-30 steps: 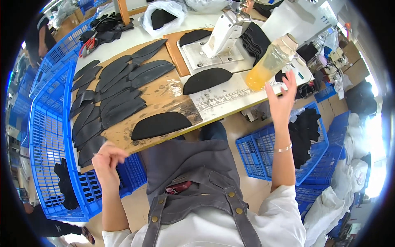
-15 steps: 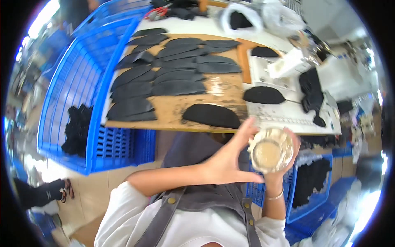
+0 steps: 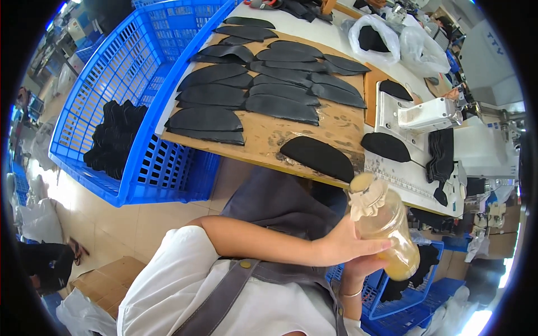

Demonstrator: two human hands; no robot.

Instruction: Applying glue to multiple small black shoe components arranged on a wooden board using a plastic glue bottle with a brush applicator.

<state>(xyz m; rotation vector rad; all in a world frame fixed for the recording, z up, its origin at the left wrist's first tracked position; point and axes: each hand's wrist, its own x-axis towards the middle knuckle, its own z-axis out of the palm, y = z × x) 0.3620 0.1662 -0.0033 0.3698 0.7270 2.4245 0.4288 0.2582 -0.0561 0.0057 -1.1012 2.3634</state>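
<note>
A clear bottle (image 3: 395, 221) with yellowish contents is held at the right, just off the table's front edge. Its top is wrapped in pale cloth, and it leans with the top toward the far left. My left hand (image 3: 348, 242) closes around its near-left side, thumb across the body. Below that, my right hand (image 3: 360, 267) also grips the bottle; part of it is hidden behind my left hand. Closest on the table lies a black curved fabric piece (image 3: 318, 157), with a second black piece (image 3: 386, 147) beside the sewing machine (image 3: 428, 115).
Rows of black curved pieces (image 3: 280, 109) cover the brown board (image 3: 263, 131). A blue crate (image 3: 126, 187) with black pieces stands left of the table. Another blue crate (image 3: 386, 311) sits low on the right. White plastic bags (image 3: 426, 50) lie at the back.
The bottle has turned from end-on to side-on, its cloth top now pointing away. My left hand has gone from spread beside it to closed around it. The view has also shifted and tilted.
</note>
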